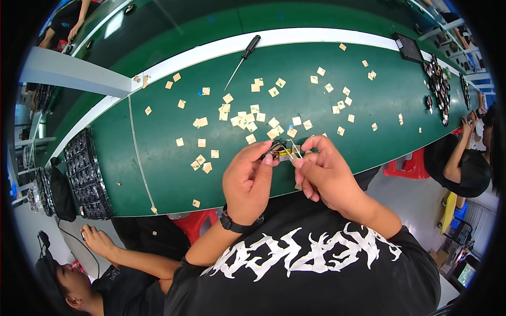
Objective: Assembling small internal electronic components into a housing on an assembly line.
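Just above the near edge of the green table, my left hand [246,181] is closed on a small black electronic part [273,151] with thin wires and a yellow block [285,152]. Its exact kind is partly hidden by my fingers. Close beside it, my right hand [326,174] pinches a thin, pale, V-shaped tool [294,150] that looks like tweezers, with its tips at the part. Small square beige adhesive pads [242,120] lie scattered on the table beyond both hands, some overlapping.
A black screwdriver [251,47] lies near the table's far white edge. Stacked black trays [87,174] stand at the left end. Dark small parts [438,89] and a black box [407,47] sit at the right end. Co-workers sit on both sides, one person's hand [99,242] close at left.
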### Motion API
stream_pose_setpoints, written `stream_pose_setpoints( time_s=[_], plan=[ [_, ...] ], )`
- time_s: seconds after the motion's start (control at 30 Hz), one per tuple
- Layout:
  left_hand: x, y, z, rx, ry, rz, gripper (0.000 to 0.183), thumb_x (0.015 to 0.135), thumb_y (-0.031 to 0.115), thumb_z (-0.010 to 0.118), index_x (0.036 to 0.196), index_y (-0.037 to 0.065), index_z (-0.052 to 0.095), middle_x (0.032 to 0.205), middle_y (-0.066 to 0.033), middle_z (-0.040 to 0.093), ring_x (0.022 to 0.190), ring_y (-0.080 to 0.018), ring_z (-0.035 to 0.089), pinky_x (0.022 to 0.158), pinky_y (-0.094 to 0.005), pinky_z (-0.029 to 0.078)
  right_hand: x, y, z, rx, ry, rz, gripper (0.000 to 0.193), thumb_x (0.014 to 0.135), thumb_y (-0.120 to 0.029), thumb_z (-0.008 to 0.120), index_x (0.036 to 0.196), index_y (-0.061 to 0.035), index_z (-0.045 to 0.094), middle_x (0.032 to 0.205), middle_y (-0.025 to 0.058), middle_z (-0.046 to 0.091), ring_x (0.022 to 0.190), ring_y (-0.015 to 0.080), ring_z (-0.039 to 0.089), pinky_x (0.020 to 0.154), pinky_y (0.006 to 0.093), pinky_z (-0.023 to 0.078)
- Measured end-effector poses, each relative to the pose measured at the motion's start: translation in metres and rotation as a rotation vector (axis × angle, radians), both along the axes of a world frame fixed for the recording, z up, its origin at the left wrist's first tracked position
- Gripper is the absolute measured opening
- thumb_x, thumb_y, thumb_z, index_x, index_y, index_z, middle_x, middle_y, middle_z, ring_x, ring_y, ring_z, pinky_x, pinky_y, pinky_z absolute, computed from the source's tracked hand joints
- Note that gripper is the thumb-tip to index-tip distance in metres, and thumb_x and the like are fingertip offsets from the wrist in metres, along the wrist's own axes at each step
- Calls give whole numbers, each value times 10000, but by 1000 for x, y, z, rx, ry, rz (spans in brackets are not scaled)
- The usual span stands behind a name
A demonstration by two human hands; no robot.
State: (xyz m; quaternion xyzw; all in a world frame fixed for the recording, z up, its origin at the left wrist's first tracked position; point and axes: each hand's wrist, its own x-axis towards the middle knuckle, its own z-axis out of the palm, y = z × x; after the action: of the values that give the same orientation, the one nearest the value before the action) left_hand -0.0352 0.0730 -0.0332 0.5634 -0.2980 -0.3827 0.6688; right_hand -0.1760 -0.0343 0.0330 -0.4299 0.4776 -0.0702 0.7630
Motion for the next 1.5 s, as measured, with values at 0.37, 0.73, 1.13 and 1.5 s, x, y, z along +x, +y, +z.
stream_pose_setpoints(
  time_s=[0.37, 0.73, 1.13, 1.5],
  plan=[
    [-2, -3, 3, 3, 23, 49, 204, 986, -34, 599, 1185, -70, 627, 1115, -143, 683, 928, -160, 706, 792, -262, 581, 6, -1, -14, 135, -112, -61, 335, 972, -86, 643, 1179, -47, 383, 665, 48, 591, 432, 83, 472, 373, 240, 312],
    [-2, -3, 5, 43, 125, 77, 171, 994, -10, 599, 1156, -64, 589, 1025, -114, 679, 873, -122, 690, 726, -248, 577, 5, 3, -23, -311, -16, 69, 337, 976, -84, 648, 1175, -29, 381, 629, 36, 590, 468, 65, 494, 418, 234, 354],
    [-2, -1, -5, 75, -17, 123, 135, 984, -1, 617, 1113, -41, 623, 954, -63, 675, 738, -52, 608, 630, -206, 481, 15, 11, -25, -156, -7, -42, 339, 962, -91, 677, 1130, -34, 388, 584, 27, 580, 438, 49, 455, 405, 233, 319],
    [6, -1, 8, 49, 211, 37, 202, 1015, 26, 577, 1206, -19, 529, 1112, -110, 672, 969, -134, 673, 823, -276, 573, 6, 13, -43, -506, -89, 14, 275, 953, -69, 696, 1098, -15, 469, 588, -27, 541, 518, 5, 456, 462, 218, 338]
  ],
)
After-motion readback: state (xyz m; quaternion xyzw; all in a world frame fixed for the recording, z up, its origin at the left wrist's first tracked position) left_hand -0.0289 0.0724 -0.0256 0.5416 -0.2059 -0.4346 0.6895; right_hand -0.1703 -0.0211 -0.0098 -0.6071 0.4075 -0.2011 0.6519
